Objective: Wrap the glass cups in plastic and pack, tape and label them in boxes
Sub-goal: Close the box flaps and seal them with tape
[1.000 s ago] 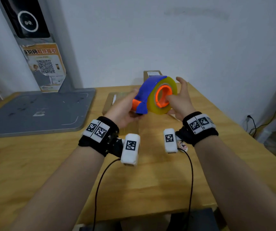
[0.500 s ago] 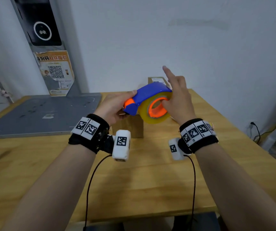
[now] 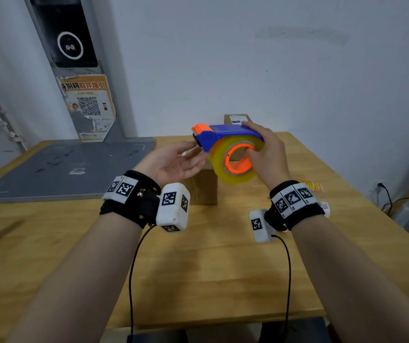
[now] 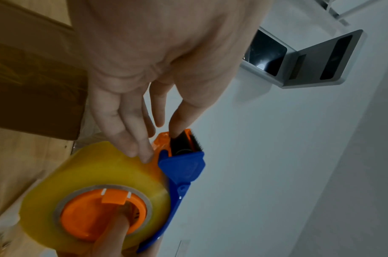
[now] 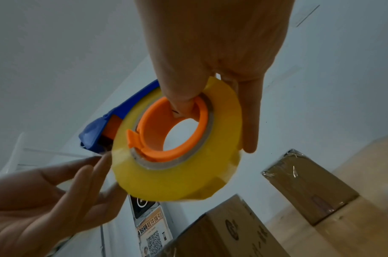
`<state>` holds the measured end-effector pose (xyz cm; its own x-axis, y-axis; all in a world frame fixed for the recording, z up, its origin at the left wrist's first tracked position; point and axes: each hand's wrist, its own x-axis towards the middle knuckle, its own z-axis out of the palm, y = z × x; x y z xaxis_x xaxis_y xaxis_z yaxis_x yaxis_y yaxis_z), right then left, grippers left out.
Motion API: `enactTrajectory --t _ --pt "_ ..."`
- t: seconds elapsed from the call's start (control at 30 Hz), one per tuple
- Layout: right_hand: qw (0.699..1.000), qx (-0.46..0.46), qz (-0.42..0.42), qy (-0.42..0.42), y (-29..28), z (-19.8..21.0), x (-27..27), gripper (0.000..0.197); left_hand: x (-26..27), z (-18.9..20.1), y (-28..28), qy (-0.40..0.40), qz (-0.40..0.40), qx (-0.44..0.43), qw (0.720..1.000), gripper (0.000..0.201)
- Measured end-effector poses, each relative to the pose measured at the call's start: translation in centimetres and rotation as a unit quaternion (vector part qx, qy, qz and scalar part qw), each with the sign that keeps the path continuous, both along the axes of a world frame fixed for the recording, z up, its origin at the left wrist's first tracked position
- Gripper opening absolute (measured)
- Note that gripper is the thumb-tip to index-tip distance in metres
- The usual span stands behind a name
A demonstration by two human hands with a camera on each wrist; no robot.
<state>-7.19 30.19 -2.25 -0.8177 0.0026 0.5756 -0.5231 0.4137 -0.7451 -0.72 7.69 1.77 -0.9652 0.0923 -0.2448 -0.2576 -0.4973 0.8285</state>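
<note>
a grey mat (image 3: pixel 57 167) lay flat on the far left of the wooden table (image 3: pixel 198 263), its right edge stopping short of the hands, with bare wood between it and the near edge. the left hand (image 3: pixel 173 162) was held palm up above the table with its fingers loosely spread and nearly straight, gripping nothing – the fingertips (image 4: pixel 144 153) just touched the roll and the thumb reached the black roller at the nose of the tape dispenser (image 3: pixel 228 144). the dispenser was held in the air above a cardboard box (image 3: pixel 202 186) standing on the table, its orange nose pointing left and its blue cover on top. the right hand (image 3: pixel 265 157) gripped it, thumb hooked into the orange core and fingers laid over the blue cover and the yellow roll. a second box (image 3: pixel 237 118) with a white label stood behind, against the wall, and a small yellow-and-red label (image 3: pixel 312 186) lay near the right table edge. against half a second earlier, the dispenser sat further right and its nose had levelled out – the left hand had let go of the nose and opened, while the right index finger, then raised, lay down on the cover.
</note>
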Motion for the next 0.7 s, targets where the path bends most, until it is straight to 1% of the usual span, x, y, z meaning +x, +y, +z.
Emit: enactTrajectory --t 0.13,0.27,0.3,0.33,0.43,0.57,0.7 --pt "1.0 -0.018 0.004 -0.006 0.2 -0.2 0.0 0.07 -0.1 -0.4 0.6 -0.006 -0.004 -0.007 1.0 0.01" --pt "0.999 -0.047 0.01 -0.015 0.2 -0.6 -0.3 0.071 -0.3 -0.8 1.5 0.003 0.021 -0.008 1.0 0.024" --pt "0.998 -0.053 0.012 -0.019 0.2 -0.6 -0.3 0.071 -0.3 -0.9 1.8 0.011 0.029 -0.009 0.999 0.024" --pt "0.998 -0.059 0.015 -0.023 0.2 -0.6 -0.3 0.071 -0.4 -0.9 2.0 0.019 0.033 -0.01 0.999 0.022" --pt "0.997 -0.07 0.024 -0.028 0.2 -0.6 -0.2 0.07 -0.2 -1.0 2.6 0.035 0.033 -0.02 0.999 0.007" --pt "0.995 -0.084 0.034 -0.041 0.4 -0.7 -0.4 0.068 -0.2 -1.0 2.6 0.05 0.053 -0.016 0.997 0.005" --pt "0.992 -0.113 0.032 -0.045 0.5 -1.1 -0.6 0.065 0.0 -0.8 2.3 0.066 0.065 -0.093 0.991 0.013"
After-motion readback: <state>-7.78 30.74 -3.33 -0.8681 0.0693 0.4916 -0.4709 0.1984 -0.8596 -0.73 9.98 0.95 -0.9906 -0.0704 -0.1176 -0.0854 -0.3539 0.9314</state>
